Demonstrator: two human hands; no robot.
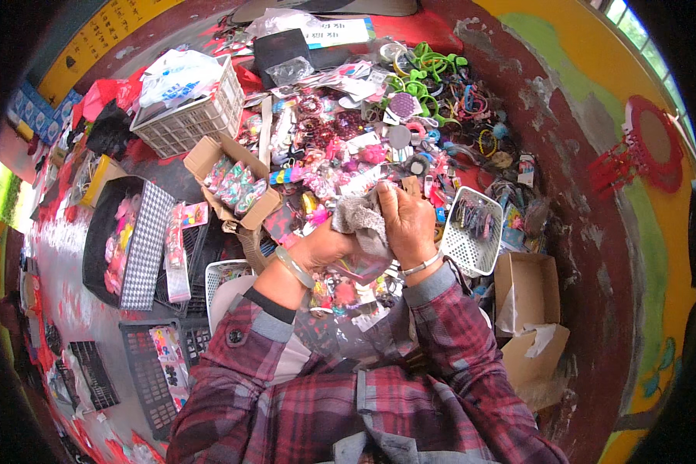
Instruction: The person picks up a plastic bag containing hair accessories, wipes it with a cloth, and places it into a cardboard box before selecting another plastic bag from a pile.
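My left hand (329, 246) and my right hand (407, 224) are close together over a heap of small coloured trinkets and hair accessories (340, 147). Both are closed on a crumpled grey cloth (361, 216), which bunches up between them. The left hand grips it from the lower left, the right hand from the right side with fingers curled over its top. A pale bangle sits on my left wrist and a metal bracelet on my right wrist. What lies under the cloth is hidden.
A small white basket (472, 232) of hair ties sits right of my right hand. An open cardboard box (236, 185) of packets lies to the left, a white crate (189, 116) behind it, a checked box (127, 240) farther left, empty cartons (530, 309) lower right.
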